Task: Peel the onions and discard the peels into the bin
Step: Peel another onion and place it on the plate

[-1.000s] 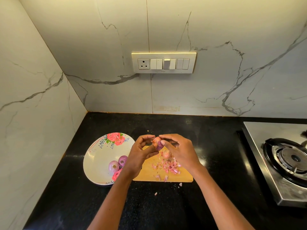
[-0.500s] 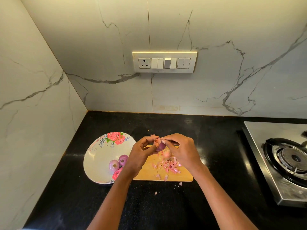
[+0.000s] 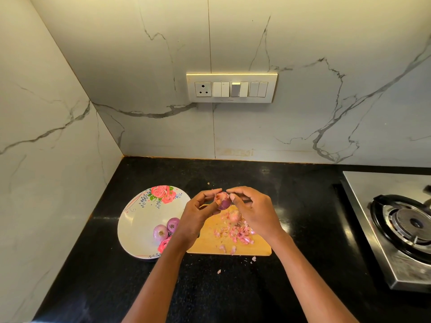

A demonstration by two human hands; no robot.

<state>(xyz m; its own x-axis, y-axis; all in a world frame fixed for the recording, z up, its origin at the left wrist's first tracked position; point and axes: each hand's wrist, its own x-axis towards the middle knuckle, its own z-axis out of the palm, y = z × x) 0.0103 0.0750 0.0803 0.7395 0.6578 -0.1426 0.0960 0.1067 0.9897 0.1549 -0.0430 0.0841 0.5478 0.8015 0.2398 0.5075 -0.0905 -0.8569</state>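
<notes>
Onion (image 3: 223, 201) in hand is small, round and firm, so it looks light and hard to crush, but its papery skin is brittle and likely tears off in flakes rather than one sheet. Best hold is probably around its middle, leaving the ends free for picking at the skin. It is held up above the far edge of the board (image 3: 207, 243), not resting on it.

Left hand (image 3: 198, 215) grasps the onion, fingers curled round its near side and thumb over the top. Right hand (image 3: 254, 210) pinches at the onion's upper right, finger and thumb tips closed together on what seems to be a scrap of skin; the scrap itself is too small to make out clearly.

A second onion (image 3: 235, 216) with skin on lies on the board just below the hands, among a scatter of peels (image 3: 238, 234). Two peeled onions (image 3: 166, 229) sit in the plate (image 3: 140, 220) to the left, on the table (image 3: 233, 287). No bin shows.
</notes>
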